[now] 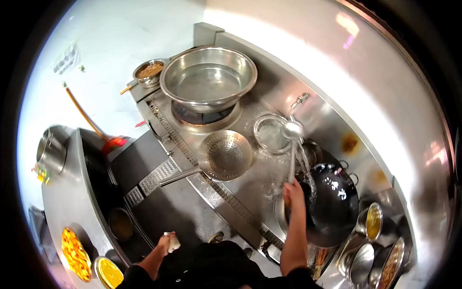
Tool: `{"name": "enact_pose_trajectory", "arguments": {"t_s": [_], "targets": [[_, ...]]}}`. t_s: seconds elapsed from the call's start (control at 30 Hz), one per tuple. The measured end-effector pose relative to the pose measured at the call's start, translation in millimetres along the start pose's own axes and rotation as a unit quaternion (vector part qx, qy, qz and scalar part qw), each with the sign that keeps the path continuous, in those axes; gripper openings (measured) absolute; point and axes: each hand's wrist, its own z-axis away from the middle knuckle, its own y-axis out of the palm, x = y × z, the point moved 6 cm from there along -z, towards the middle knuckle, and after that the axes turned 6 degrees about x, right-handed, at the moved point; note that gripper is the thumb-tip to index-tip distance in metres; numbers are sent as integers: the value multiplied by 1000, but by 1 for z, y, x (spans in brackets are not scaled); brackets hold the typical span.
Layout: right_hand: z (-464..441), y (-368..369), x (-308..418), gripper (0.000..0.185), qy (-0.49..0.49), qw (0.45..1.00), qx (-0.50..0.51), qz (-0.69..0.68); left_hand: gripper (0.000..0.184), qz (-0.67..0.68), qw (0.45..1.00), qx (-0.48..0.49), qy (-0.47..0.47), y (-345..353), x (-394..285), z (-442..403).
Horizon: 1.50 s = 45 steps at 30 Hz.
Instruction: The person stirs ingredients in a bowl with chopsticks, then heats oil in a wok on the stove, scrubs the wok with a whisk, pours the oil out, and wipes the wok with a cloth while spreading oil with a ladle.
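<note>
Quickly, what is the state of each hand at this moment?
Left hand: closed, holding what looks like a white cloth.
Right hand: closed, holding a metal ladle.

blk top (216, 267), blk slvs (301, 280), bare hands (294, 193)

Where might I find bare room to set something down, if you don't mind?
The stovetop is bare between the strainer and the right hand; the side counter is bare between the pot and the orange food. It is crowded beside the wok, with bowls close together.
</note>
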Motion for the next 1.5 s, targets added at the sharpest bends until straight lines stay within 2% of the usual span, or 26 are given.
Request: {"name": "enact_pose_trajectory", "arguments": {"t_s": [0.07, 0.1, 0.17, 0.27, 0.33, 0.4, 0.47, 0.5, 0.6, 0.67, 0.7, 0.73, 0.8, 0.83, 0.87, 0.93, 1.0, 1.1, 1.17, 1.23, 1.27, 1.3, 1.33, 1.37, 1.4, 1.5], "targets": [[-42, 13, -11, 15, 136, 989, -53, 38, 31, -21, 999, 38, -7, 22, 0, -5], [-70, 9, -31, 13, 194, 973, -8, -127, 29, -37, 999, -9, 22, 54, -23, 30], [-100, 20, -47, 9, 282, 848, 88, -440, 28, -68, 998, 9, 15, 57, -25, 21], [-30, 17, -48, 10, 149, 821, 167, -524, 30, -122, 992, 15, -4, 60, -23, 20], [52, 29, -8, 7, 21, 931, 58, -360, 30, -166, 985, -17, -31, 45, -17, 27], [114, 21, -3, 20, 15, 946, 40, -320, 31, -209, 975, -50, -63, 47, -22, 27], [157, -4, -11, 43, 24, 926, 14, -376, 34, -213, 975, -25, -60, 43, -18, 17], [172, 0, 0, 49, 5, 863, 155, -480, 35, -210, 976, -15, -63, 28, -5, -14], [163, 9, 7, 52, 4, 728, 210, -652, 38, -209, 977, -6, -45, 27, -1, -46], [108, 15, -22, 54, -23, 806, 196, -558, 39, -222, 975, 8, -17, 38, -9, -53], [84, 12, -49, 57, 20, 943, 60, -326, 40, -180, 982, 31, -38, 49, -11, -46], [71, 25, -60, 59, 61, 993, -81, -68, 37, -168, 985, 39, -23, 53, -13, -53], [69, 56, -119, 55, 77, 991, -108, 13, 31, -233, 972, 5, 4, 87, -50, -11], [73, 64, -167, 46, 120, 989, -63, -64, 29, -235, 969, 71, 14, 108, -66, 11], [88, 83, -166, 36, 46, 996, -74, -26, 27, -235, 962, 140, 18, 133, -76, 24], [85, 79, -219, 42, 50, 998, -18, -39, 26, -236, 956, 174, -3, 166, -70, 23], [86, 64, -210, 41, 34, 970, -59, 232, 26, -198, 957, 211, -25, 201, -64, 18], [131, 24, -181, 35, -36, 911, 42, 408, 28, -190, 933, 298, -61, 276, -51, 32], [202, -46, -177, 30, 7, 916, -80, 392, 29, -207, 910, 353, -57, 335, -48, 41], [273, -166, -207, 19, -1, 739, -197, 644, 31, -232, 890, 392, -20, 403, -40, 66], [312, -228, -212, 17, 96, 647, -219, 724, 30, -212, 895, 390, -47, 436, -25, 65], [348, -281, -197, 16, 303, 685, -315, 583, 30, -189, 900, 387, -73, 468, -8, 60], [366, -328, -213, 28, 241, 557, -372, 702, 30, -162, 905, 381, -99, 497, 10, 61], [385, -340, -196, 51, 320, 610, -433, 581, 31, -163, 915, 355, -104, 529, 25, 66], [383, -381, -245, 71, 367, 603, -368, 605, 32, -156, 925, 328, -109, 560, 39, 72], [375, -407, -286, 76, 435, 669, -262, 543, 32, -176, 939, 284, -74, 610, 74, 66]]}}
